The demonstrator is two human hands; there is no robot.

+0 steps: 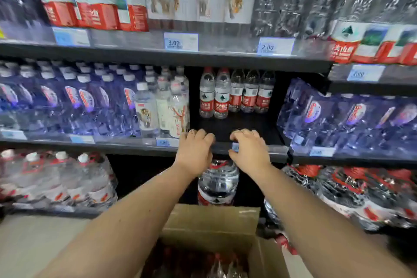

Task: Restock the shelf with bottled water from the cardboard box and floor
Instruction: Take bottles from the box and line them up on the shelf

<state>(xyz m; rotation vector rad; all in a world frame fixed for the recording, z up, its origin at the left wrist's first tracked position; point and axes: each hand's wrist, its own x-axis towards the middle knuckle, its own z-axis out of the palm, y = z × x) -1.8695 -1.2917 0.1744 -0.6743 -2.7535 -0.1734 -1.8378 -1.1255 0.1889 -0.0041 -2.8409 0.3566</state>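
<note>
Both my arms reach forward to the middle shelf (277, 149). My left hand (195, 150) and my right hand (248, 151) lie side by side on its front edge, fingers curled, with no bottle in either. Behind them is a dark gap on the shelf, and several red-labelled water bottles (222, 95) stand at its back. An open cardboard box (212, 221) sits below my arms, with red-capped bottles (216, 264) inside. Another red-capped bottle (284, 241) lies on the floor to the right of the box.
Blue-tinted bottles (74, 101) and tiger-label bottles (146, 110) fill the shelf left of the gap. Wrapped blue packs (338, 119) sit to its right. A large water jug (217, 183) stands on the bottom shelf under my hands, between packs of big bottles.
</note>
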